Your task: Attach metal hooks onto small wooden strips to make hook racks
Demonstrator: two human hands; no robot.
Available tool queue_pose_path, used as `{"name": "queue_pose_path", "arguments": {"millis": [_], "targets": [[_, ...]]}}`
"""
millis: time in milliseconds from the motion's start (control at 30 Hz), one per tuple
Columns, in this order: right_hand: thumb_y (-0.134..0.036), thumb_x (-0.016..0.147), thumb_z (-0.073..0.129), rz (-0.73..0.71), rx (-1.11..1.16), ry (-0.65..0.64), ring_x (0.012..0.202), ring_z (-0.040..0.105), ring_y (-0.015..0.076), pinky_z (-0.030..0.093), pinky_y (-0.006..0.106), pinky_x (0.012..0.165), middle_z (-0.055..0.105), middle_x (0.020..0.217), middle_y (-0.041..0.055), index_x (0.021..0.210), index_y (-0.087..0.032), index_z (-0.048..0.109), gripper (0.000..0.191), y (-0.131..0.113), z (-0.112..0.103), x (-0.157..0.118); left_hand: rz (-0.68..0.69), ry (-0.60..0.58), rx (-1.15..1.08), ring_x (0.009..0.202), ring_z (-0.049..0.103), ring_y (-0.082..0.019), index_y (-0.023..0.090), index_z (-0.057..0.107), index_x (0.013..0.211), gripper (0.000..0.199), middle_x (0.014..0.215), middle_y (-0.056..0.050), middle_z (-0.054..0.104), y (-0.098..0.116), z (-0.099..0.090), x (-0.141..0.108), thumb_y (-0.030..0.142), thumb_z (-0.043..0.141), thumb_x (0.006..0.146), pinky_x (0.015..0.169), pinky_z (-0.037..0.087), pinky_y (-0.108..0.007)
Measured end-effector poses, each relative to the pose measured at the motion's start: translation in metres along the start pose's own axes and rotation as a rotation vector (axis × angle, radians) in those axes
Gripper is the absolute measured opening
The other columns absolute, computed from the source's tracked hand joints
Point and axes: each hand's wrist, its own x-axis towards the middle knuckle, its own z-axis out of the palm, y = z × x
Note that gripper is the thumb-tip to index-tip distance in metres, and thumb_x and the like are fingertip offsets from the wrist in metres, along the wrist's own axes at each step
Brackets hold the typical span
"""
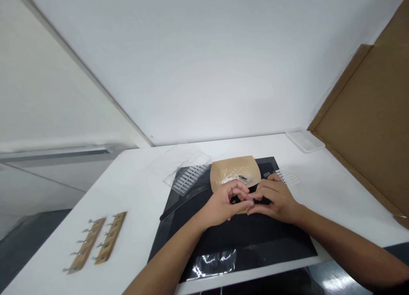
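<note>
Over the black mat [252, 237], my left hand [225, 203] and my right hand [275, 199] meet at the fingertips. Both have thumb and fingers pinched together. Whatever small thing lies between them is too hidden to name. A bit of tan edge [243, 212] shows just below the fingers. Right behind my hands sits a brown paper tray [236, 164] with thin white strips [231, 176] and a small dark piece in it. Close to my right hand lies a clear sheet [290, 176] with rows of small tabs, some over black, partly covered by the fingers.
Two wooden bars [111, 237] with several upright metal clips stand on the white table [134, 193] at left. A clear sheet of pale oblong tabs [190, 180] overlaps the mat's far left. A white plastic lid or tray [305, 141] lies back right, beside a cardboard panel [367, 129].
</note>
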Motion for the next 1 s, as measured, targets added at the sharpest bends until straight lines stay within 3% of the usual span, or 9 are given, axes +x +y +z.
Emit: {"name": "queue_pose_path", "arguments": {"millis": [67, 167, 267, 333, 600, 1000], "targets": [[-0.056, 0.096, 0.077, 0.011, -0.019, -0.012, 0.065, 0.061, 0.0137, 0.032, 0.035, 0.074, 0.068, 0.072, -0.0027, 0.092, -0.019, 0.068, 0.038, 0.001, 0.000, -0.001, 0.059, 0.042, 0.129, 0.065, 0.062, -0.010, 0.017, 0.064, 0.108, 0.036, 0.089, -0.003, 0.073, 0.001, -0.001, -0.001, 0.043, 0.080, 0.089, 0.045, 0.039, -0.015], [-0.063, 0.094, 0.075, 0.046, -0.057, -0.051, 0.063, 0.058, 0.0137, 0.030, 0.035, 0.074, 0.063, 0.068, -0.0036, 0.086, -0.019, 0.068, 0.045, 0.003, -0.001, -0.003, 0.275, 0.106, 0.433, 0.076, 0.064, -0.014, 0.018, 0.069, 0.100, 0.020, 0.087, -0.003, 0.069, 0.004, -0.004, -0.003, 0.036, 0.074, 0.094, 0.059, 0.047, -0.022], [-0.068, 0.090, 0.075, 0.072, -0.069, -0.099, 0.065, 0.058, 0.0140, 0.030, 0.035, 0.074, 0.065, 0.072, -0.0025, 0.087, -0.019, 0.069, 0.050, 0.005, -0.001, -0.009, 0.513, 0.080, 0.695, 0.087, 0.064, -0.019, 0.019, 0.068, 0.100, 0.013, 0.092, -0.005, 0.069, 0.004, -0.010, -0.002, 0.032, 0.068, 0.097, 0.078, 0.053, -0.032], [-0.069, 0.089, 0.076, 0.082, -0.070, -0.121, 0.067, 0.059, 0.0144, 0.030, 0.035, 0.075, 0.067, 0.076, -0.0016, 0.088, -0.019, 0.071, 0.050, 0.006, 0.000, -0.012, 0.603, 0.049, 0.797, 0.090, 0.064, -0.021, 0.019, 0.066, 0.100, 0.010, 0.092, -0.006, 0.069, 0.002, -0.013, -0.001, 0.029, 0.064, 0.099, 0.082, 0.052, -0.035], [-0.071, 0.087, 0.076, 0.105, -0.092, -0.179, 0.067, 0.058, 0.0152, 0.029, 0.036, 0.075, 0.067, 0.076, -0.0006, 0.086, -0.019, 0.074, 0.052, 0.007, 0.004, -0.013, 0.679, -0.037, 0.936, 0.087, 0.060, -0.021, 0.018, 0.068, 0.096, 0.012, 0.090, -0.007, 0.066, -0.003, -0.015, 0.002, 0.024, 0.059, 0.101, 0.079, 0.050, -0.034], [-0.067, 0.086, 0.080, 0.152, -0.062, -0.223, 0.071, 0.060, 0.0152, 0.029, 0.036, 0.077, 0.068, 0.080, -0.0007, 0.088, -0.021, 0.074, 0.047, 0.011, 0.008, -0.019, 0.738, -0.057, 0.919, 0.088, 0.061, -0.021, 0.017, 0.077, 0.098, 0.018, 0.089, -0.008, 0.067, -0.006, -0.011, 0.004, 0.023, 0.060, 0.102, 0.078, 0.052, -0.034]]}}
